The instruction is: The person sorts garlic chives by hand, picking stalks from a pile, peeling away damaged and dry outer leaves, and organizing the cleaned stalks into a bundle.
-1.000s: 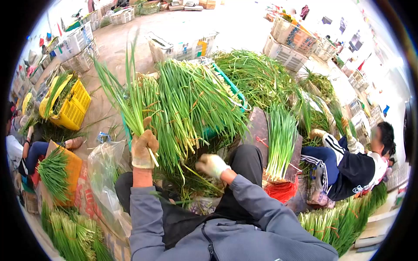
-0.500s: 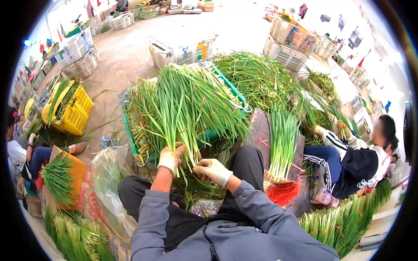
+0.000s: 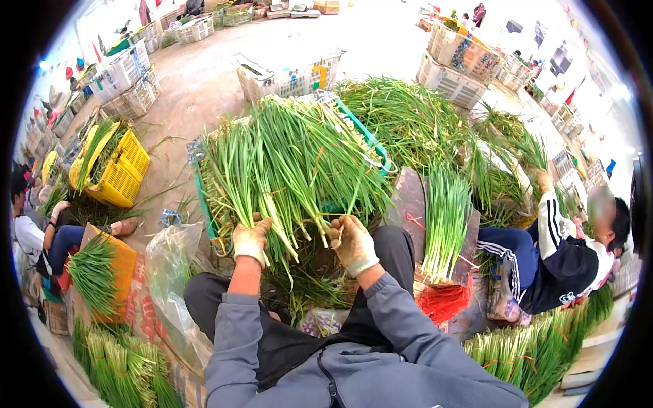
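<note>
My left hand, in a pale glove, is closed around the lower stalks of some long green chives. Their leaves lie over the heap in a teal crate in front of me. To its right, my gloved right hand pinches a thin yellowish leaf between thumb and finger, just off the stalk ends. Right of my knee, a neat pile of chives rests on a dark board, with a bundle of red ties at its near end.
A large chive heap lies beyond the crate. A clear plastic bag sits by my left knee, near a yellow basket. Co-workers sit at left and right. Tied bunches stand at lower right; white crates stand behind.
My hands have moved apart: the left shifted left and slightly up with the stalks, the right moved right and up, drawing out a thin leaf. The co-worker on the right has raised an arm.
</note>
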### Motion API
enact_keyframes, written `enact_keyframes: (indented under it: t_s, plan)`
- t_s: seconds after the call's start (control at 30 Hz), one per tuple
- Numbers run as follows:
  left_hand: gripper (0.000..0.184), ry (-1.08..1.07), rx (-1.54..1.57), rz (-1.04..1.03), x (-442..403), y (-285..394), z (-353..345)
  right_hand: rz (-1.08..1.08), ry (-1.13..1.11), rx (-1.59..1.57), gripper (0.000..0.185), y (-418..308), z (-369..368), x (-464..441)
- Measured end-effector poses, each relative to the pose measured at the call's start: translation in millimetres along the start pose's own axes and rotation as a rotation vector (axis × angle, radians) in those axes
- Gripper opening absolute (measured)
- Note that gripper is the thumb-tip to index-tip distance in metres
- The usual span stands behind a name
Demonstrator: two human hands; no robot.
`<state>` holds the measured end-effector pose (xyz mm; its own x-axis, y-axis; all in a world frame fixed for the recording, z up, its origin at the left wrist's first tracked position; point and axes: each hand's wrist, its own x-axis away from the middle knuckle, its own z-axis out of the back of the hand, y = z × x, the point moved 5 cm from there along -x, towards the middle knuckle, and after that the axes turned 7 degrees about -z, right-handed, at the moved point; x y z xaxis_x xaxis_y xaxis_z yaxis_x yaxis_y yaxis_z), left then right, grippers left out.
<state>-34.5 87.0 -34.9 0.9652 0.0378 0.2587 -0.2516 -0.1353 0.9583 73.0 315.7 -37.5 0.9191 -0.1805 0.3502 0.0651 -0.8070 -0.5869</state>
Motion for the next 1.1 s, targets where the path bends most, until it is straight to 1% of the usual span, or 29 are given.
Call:
enact_keyframes:
  t_s: [0.03, 0.07, 0.1, 0.13, 0.17, 0.2, 0.23, 0.27, 0.3, 0.33, 0.37, 0.4, 0.47, 0.5, 0.53, 0.57, 0.63, 0.67, 0.7, 0.77, 0.83, 0.9, 0.93, 0.97, 1.0, 1.03, 1.1]
  plan:
    - [0.038, -0.027, -0.02, -0.032, -3, 0, -1, -0.046, 0.011, -0.004, 0.017, -3, 6, 2]
    - [0.04, -0.046, -0.061, -0.04, -2, -5, -5, -0.074, -0.041, 0.146, 0.02, -4, 7, 3]
    - [0.041, -0.067, -0.102, -0.046, 5, -1, -13, -0.145, -0.018, 0.403, 0.022, -6, -6, 11]
    - [0.043, -0.104, -0.129, -0.062, 5, -7, -22, -0.107, -0.042, 0.682, 0.024, -5, -18, 14]
    - [0.045, -0.1, -0.189, -0.019, 7, -15, -27, -0.07, -0.07, 0.962, 0.027, 3, -31, 13]
    - [0.044, -0.114, -0.192, -0.029, 13, -18, -36, 0.373, -0.09, 1.389, 0.032, 15, -32, 0]
    - [0.043, -0.124, -0.194, -0.043, 15, -21, -40, 0.305, -0.054, 1.609, 0.036, 24, -38, 0]
    - [0.043, -0.166, -0.134, -0.066, 8, -38, -40, 0.314, -0.044, 1.687, 0.036, 30, -43, -2]
    - [0.038, -0.201, -0.217, -0.081, 12, -33, -41, 0.323, -0.037, 1.767, 0.036, 37, -45, -5]
    - [0.033, -0.203, -0.195, -0.084, 16, -28, -41, 0.312, -0.019, 1.718, 0.034, 40, -42, -10]
    - [0.029, -0.206, -0.173, -0.087, 20, -23, -41, 0.272, 0.039, 1.748, 0.03, 44, -33, -20]
    - [0.026, -0.198, -0.092, -0.032, 22, -21, -40, 0.272, 0.045, 1.648, 0.029, 41, -31, -21]
    - [0.024, -0.181, -0.124, -0.001, 26, -14, -37, 0.259, 0.084, 1.432, 0.028, 34, -21, -21]
    - [0.022, -0.171, -0.159, 0.029, 28, -11, -37, 0.26, 0.088, 1.432, 0.028, 36, -13, -26]
    - [0.025, -0.202, -0.151, 0.082, 26, -17, -37, 0.282, 0.011, 1.347, 0.025, 40, -6, -31]
    - [0.025, -0.204, -0.151, 0.085, 25, -22, -38, 0.304, -0.067, 1.26, 0.022, 44, 1, -35]
    - [0.028, -0.282, -0.046, 0.223, 29, -31, -45, 0.337, -0.134, 1.373, 0.02, 49, -2, -30]
    - [0.031, -0.329, 0.03, 0.198, 26, -38, -49, 0.508, -0.097, 1.406, 0.02, 48, -7, -25]
    - [0.031, -0.327, 0.035, 0.193, 25, -34, -50, 0.68, -0.061, 1.434, 0.02, 46, -10, -22]
    - [0.032, -0.144, 0.013, 0.172, 22, -21, -42, 0.527, 0.064, 1.101, 0.019, 29, -10, -7]
    - [0.031, -0.123, 0.072, 0.144, 15, -1, -28, 0.327, 0.158, 0.955, 0.015, 6, 11, 2]
    - [0.037, -0.204, 0.203, 0.149, 24, 26, -21, 0.199, 0.225, 0.665, 0.015, -20, 7, 29]
    - [0.04, -0.398, 0.344, 0.076, 23, 37, -16, 0.204, 0.229, 0.665, 0.015, -22, 15, 31]
    - [0.042, -0.596, 0.482, 0.007, 22, 47, -8, 0.337, 0.227, 0.876, 0.017, -22, 26, 36]
    - [0.044, -0.717, 0.599, -0.071, 26, 62, -1, 0.467, 0.227, 1.086, 0.02, -15, 37, 42]
    - [0.047, -0.834, 0.719, -0.152, 32, 79, 7, 0.595, 0.15, 1.197, 0.018, 6, 51, 37]
    - [0.053, -0.908, 0.887, -0.313, 42, 100, 25, 0.192, -0.052, 1.708, 0.017, 55, 70, 44]
